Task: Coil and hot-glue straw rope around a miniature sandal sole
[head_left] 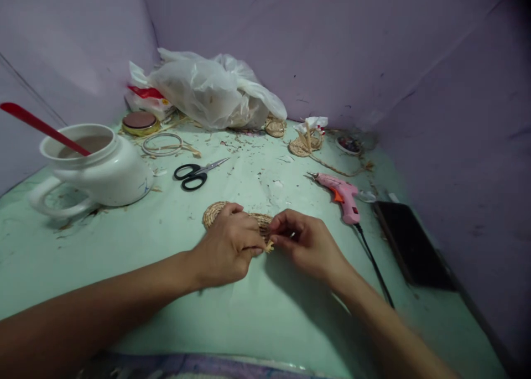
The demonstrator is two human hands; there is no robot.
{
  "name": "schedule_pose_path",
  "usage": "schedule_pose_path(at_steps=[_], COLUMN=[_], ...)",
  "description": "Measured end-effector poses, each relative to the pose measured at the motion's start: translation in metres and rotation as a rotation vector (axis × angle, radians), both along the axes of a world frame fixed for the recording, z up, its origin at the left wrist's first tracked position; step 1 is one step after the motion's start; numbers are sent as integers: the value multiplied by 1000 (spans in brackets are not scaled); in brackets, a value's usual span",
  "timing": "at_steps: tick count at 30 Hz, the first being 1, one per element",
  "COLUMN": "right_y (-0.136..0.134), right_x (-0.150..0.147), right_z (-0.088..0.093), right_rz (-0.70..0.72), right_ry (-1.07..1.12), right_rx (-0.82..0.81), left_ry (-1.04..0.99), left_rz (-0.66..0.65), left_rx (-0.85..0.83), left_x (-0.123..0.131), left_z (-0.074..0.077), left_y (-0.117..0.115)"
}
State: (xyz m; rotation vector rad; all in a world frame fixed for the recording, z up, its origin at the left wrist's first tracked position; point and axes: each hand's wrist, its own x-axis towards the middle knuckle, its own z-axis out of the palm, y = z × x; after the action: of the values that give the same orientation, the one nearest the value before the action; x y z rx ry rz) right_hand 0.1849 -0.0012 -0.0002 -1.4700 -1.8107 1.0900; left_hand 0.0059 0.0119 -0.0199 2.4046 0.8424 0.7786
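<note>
A coiled piece of woven straw lies on the pale green tabletop in front of me, with a round spiral at its left end. Across its middle rests my left hand, fingers closed over it and hiding much of the weave. At the right end, my right hand has thumb and fingertips pinched together against the straw edge. A frayed tuft of straw pokes out between the two hands. Whether the right fingertips hold a single strand is too small to tell.
Black-handled scissors lie beyond my left hand. At left stands a white mug-like pot with a red stick. A pink glue gun and a dark phone lie right. Behind are a plastic bag and another straw piece.
</note>
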Motion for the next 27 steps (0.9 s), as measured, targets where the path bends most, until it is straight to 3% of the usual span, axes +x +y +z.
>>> schedule_pose_path(at_steps=[4, 7, 10, 14, 18, 21, 24, 27], right_y=[14, 9, -8, -29, -35, -35, -37, -43], right_x=[-8, -19, -26, -23, -14, -11, -7, -3], right_z=[18, 29, 32, 22, 4, -8, -13, -13], right_rz=[191, 194, 151, 151, 86, 104, 186, 212], right_ry=[-157, -385, -600, -600, -424, -318, -377, -457], right_rx=[-31, 54, 250, 494, 607, 779, 979, 1079], left_ry=[39, 59, 69, 81, 34, 1, -6, -6], left_rz=[-31, 0, 35, 71, 93, 101, 103, 117], left_rx=[53, 46, -1, -16, -21, -45, -59, -62], left_x=[1, 2, 4, 6, 6, 5, 6, 6], left_z=[0, 0, 2, 4, 5, 4, 3, 2], left_y=[-1, -2, -3, -3, -4, -4, -3, -3])
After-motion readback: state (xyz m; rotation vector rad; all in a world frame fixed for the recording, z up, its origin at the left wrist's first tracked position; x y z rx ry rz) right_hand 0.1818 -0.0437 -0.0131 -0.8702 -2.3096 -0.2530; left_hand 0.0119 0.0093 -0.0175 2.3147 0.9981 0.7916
